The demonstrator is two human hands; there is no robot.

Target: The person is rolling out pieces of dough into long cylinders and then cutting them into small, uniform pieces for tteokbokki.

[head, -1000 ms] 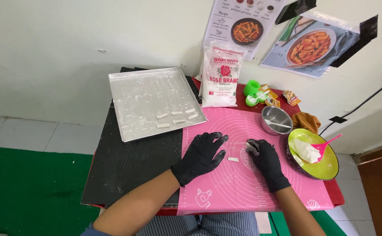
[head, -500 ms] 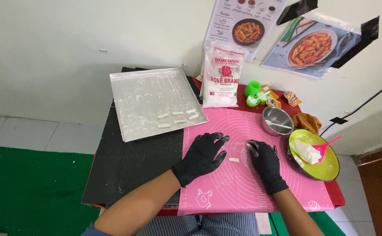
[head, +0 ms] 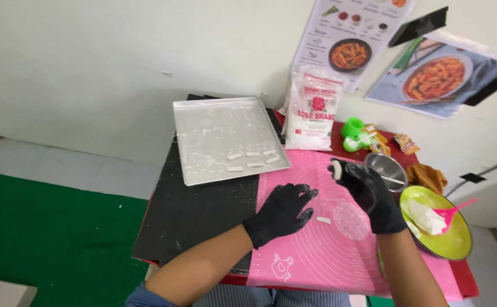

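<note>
left grip (head: 282,213) splayed flat, right grip (head: 365,190) pinched, raised.

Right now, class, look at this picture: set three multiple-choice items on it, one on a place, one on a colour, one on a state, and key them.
1. Where does the metal tray lie?
A. on the green plate
B. on the black board, left of the pink mat
C. on the floor

2. What colour are the gloves?
A. black
B. white
C. blue

3. What is the right hand doing?
A. resting flat
B. holding a small white dough piece off the mat
C. gripping the bowl

Key: 1 B, the tray sits on the black board beside the pink mat. 2 A, both gloves are black. 3 B, the dough piece is pinched in raised fingers.
</note>
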